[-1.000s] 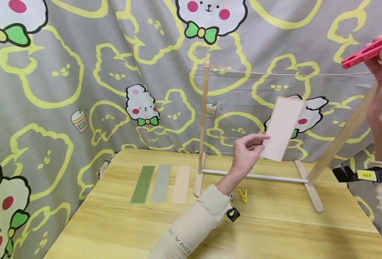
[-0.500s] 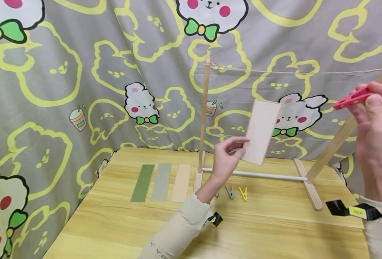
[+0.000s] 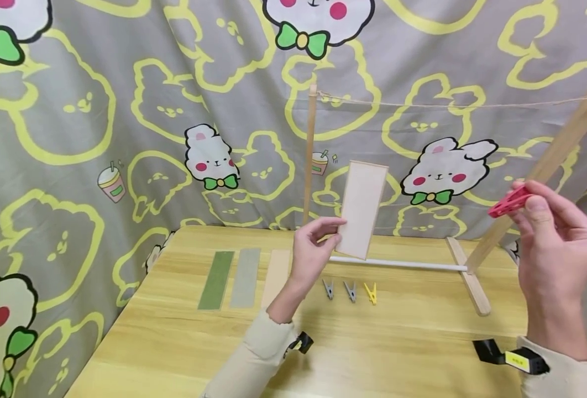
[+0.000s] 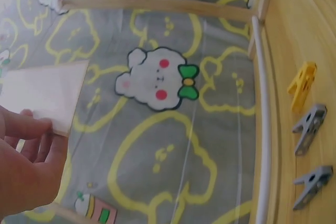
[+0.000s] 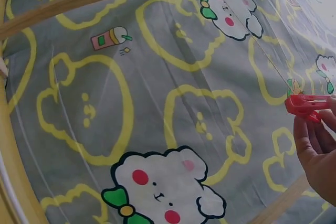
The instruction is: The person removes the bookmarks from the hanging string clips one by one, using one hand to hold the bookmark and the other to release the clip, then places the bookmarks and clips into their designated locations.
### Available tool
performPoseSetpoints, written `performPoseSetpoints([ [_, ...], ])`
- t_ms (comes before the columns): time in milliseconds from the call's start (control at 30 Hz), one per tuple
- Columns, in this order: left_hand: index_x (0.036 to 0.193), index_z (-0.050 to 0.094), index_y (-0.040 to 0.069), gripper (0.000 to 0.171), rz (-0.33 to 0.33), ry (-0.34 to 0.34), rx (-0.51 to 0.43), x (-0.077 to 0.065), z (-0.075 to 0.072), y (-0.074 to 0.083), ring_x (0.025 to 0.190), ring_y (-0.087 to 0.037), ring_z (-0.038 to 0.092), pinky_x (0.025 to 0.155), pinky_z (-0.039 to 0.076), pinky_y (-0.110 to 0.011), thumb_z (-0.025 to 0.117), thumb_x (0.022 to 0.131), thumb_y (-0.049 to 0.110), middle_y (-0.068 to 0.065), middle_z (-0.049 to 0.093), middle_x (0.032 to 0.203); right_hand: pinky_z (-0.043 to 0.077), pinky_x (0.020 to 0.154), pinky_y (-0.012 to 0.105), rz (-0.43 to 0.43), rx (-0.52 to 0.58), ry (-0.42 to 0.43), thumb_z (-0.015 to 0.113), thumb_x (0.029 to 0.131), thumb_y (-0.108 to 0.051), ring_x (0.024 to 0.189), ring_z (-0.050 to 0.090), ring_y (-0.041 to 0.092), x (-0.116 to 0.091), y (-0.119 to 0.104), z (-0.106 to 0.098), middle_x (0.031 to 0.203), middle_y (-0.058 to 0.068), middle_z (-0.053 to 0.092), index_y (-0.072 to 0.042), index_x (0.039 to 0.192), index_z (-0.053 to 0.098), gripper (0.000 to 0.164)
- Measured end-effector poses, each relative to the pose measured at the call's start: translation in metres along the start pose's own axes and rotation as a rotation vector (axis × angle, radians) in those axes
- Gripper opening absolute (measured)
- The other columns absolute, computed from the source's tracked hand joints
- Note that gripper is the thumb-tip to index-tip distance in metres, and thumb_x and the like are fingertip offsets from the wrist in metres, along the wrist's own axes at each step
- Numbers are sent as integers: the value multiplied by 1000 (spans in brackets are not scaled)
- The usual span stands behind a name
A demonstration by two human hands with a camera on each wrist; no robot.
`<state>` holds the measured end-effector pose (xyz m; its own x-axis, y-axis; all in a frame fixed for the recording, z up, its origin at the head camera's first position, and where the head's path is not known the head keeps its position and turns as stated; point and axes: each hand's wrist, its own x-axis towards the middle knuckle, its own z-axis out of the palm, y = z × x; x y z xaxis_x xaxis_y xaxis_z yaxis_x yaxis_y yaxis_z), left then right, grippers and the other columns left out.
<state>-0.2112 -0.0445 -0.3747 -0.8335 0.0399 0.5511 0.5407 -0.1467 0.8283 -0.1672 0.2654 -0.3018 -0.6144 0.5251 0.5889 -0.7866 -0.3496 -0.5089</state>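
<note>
In the head view my left hand pinches the left edge of a pale pink rectangular card, held nearly upright in front of the wooden rack. Thumb and fingers grip that same card in the left wrist view. On the right, my right hand holds a red clothespin between thumb and fingers, below the string and apart from it. The right wrist view shows the red clothespin with its tip pointing left.
Green, grey and peach cards lie on the table at left. Two grey clothespins and a yellow clothespin lie before the rack's white rod. Wooden posts carry the string; a patterned curtain hangs behind.
My left hand has moved left with the pale pink card, uncovering the clothespins on the table. My right hand has come down and left with the red clothespin.
</note>
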Motion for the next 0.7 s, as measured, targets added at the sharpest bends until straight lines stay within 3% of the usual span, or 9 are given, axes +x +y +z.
performPoseSetpoints([
  [67,109,74,-6,27,-3,11,6,-5,-9,3,94,-21,70,77,59,-25,68,86,-20,-19,74,110,59,84,35,-6,-20,-1,64,90,17,100,71,38,-9,3,0,111,40,66,34,117,52,35],
  [333,109,74,-7,29,-26,41,54,-20,-46,5,92,-16,70,79,59,-25,68,85,-21,-21,74,110,60,84,36,111,33,56,63,88,23,100,71,39,-38,7,-11,110,39,67,35,119,50,36],
  [700,108,71,-14,30,-81,147,104,-36,-101,15,91,-13,71,80,60,-25,65,81,-25,-25,73,108,58,84,35,164,14,13,57,87,28,98,73,35,-55,18,-25,112,38,67,35,122,48,37],
])
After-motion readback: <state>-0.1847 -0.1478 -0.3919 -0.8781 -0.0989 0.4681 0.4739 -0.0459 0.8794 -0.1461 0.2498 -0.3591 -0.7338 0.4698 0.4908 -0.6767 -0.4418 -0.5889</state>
